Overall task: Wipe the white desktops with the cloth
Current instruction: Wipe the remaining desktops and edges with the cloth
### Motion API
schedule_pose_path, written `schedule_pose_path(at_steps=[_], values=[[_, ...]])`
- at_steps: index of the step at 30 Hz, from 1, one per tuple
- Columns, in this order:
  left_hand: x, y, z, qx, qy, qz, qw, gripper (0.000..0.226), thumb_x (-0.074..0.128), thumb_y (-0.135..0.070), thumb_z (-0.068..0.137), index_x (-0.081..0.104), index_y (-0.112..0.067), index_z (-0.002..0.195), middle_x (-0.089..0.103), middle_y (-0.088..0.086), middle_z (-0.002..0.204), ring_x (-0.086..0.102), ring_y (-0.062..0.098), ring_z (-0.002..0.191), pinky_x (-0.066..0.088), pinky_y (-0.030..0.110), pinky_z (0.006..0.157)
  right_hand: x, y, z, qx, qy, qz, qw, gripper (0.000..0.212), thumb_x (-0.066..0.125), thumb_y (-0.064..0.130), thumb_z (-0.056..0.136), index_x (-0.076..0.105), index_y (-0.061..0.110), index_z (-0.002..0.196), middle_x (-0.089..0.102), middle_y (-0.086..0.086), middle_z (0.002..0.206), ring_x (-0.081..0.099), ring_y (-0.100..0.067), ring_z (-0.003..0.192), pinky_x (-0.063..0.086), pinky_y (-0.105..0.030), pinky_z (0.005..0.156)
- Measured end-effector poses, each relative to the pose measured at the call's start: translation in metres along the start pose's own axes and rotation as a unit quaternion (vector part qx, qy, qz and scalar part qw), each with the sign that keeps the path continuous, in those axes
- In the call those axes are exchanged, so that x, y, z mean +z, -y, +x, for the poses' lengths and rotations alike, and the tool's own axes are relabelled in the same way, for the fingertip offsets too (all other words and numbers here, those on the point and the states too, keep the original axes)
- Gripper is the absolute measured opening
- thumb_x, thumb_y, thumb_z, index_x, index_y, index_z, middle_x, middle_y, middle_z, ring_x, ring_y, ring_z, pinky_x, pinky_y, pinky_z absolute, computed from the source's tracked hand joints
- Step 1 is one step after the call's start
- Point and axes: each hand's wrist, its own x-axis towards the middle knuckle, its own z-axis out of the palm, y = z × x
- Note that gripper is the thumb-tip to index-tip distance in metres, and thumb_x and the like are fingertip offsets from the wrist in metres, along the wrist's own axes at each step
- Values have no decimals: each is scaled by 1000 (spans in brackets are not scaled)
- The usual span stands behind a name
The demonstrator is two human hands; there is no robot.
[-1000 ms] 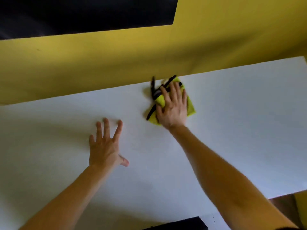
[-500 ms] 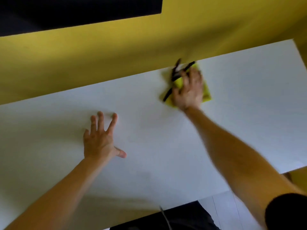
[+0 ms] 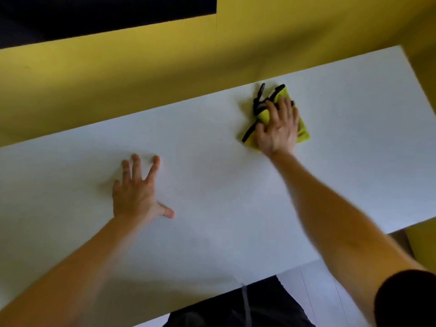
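Yellow cloth (image 3: 303, 132) with black edging lies on the white counter (image 3: 212, 232), close to the far edge and toward the right, just in front of the yellow wall (image 3: 141, 74) behind the counter. My right hand (image 3: 278, 131) lies palm down on top of it. Its fingers (image 3: 283, 107) are straight and close together, pressing on the fabric rather than curling round it, so the cloth is pinned flat and not gripped. Black trim sticks out beyond my fingertips on the far side and runs out again on the left by my thumb. A yellow corner shows to the right of the hand.

My left hand (image 3: 133, 192) rests palm down on bare counter, well apart from the cloth, further left and nearer to me. Its fingers are spread and straight, the thumb points out to the right, and it holds nothing.

Both forearms reach up from the bottom of the view, and the right one is a little blurred. A black sleeve (image 3: 405, 298) covers my right upper arm in the lower right corner. Dark clothing (image 3: 247, 305) shows below the near edge of the counter, with pale floor (image 3: 313, 291) beside it. A dark panel (image 3: 94, 13) fills the top left above the yellow wall.
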Motion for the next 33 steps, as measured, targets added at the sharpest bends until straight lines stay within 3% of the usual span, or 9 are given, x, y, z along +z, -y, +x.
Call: schedule_pose_path(at_steps=[2, 5, 7, 13, 17, 21, 24, 30, 33], values=[[-1, -1, 0, -3, -2, 1, 1000, 173, 86, -94, 37, -17, -43, 167, -14, 14, 179, -3, 39, 167, 40, 56, 121, 17, 57, -56, -39, -14, 30, 999, 72, 66, 39, 81, 61, 19, 151, 46, -20, 165, 36, -40, 158, 21, -61, 130], [-3, 0, -1, 3, -4, -17, 1000, 172, 85, -95, 34, -9, -45, 169, -12, 14, 179, -1, 39, 167, 43, 56, 118, 27, 138, -143, -229, 139, 11, 963, 80, 60, 49, 87, 47, 25, 162, 27, -16, 176, 16, -35, 166, 9, -60, 133], [-3, 0, -2, 0, -5, -18, 1000, 171, 84, -97, 35, -10, -45, 169, -12, 13, 179, -2, 39, 167, 43, 57, 118, 26, 133, -145, -303, 159, -5, 940, 78, 56, 53, 92, 45, 25, 164, 24, -13, 178, 15, -33, 166, 10, -58, 134], [-1, 1, 1, -9, 10, -19, 1000, 173, 88, -92, 38, -18, -46, 167, -15, 11, 181, -6, 37, 168, 37, 58, 125, -19, -23, -31, -110, 69, -76, 989, 61, 59, 50, 88, 62, 19, 141, 44, -16, 166, 31, -37, 160, 10, -57, 134], [-3, 2, 2, -12, 16, -14, 1000, 175, 88, -92, 35, -18, -45, 166, -14, 12, 180, -5, 39, 168, 38, 59, 124, -5, -3, -41, -50, 25, -32, 998, 62, 66, 43, 84, 64, 10, 136, 47, -28, 159, 35, -45, 157, 16, -60, 132], [-6, 0, -1, -20, 20, -26, 999, 173, 91, -89, 38, -14, -46, 168, -17, 10, 180, -6, 37, 168, 36, 60, 125, 23, 118, -162, -264, 130, 30, 955, 71, 66, 41, 85, 59, 9, 149, 35, -28, 169, 24, -45, 162, 13, -63, 132], [-5, -1, -3, -22, 21, -23, 999, 172, 91, -89, 40, -16, -46, 167, -20, 8, 180, -8, 37, 168, 33, 61, 126, 21, 107, -170, -338, 158, 49, 927, 64, 58, 40, 89, 61, 12, 147, 37, -23, 170, 28, -41, 162, 20, -61, 130], [-4, -2, -2, -29, 29, -14, 999, 174, 92, -88, 40, -18, -44, 167, -20, 10, 180, -8, 38, 168, 28, 62, 128, -23, -74, -78, -32, -20, -8, 999, 56, 71, 31, 83, 65, 15, 136, 51, -19, 160, 39, -39, 156, 22, -58, 131], [-6, -1, -5, -21, 37, -9, 999, 172, 91, -88, 42, -17, -43, 168, -18, 11, 180, -7, 39, 168, 28, 62, 128, -1, -22, -102, 16, -40, 23, 999, 61, 72, 30, 78, 66, 10, 135, 52, -25, 157, 42, -44, 152, 23, -63, 128]])
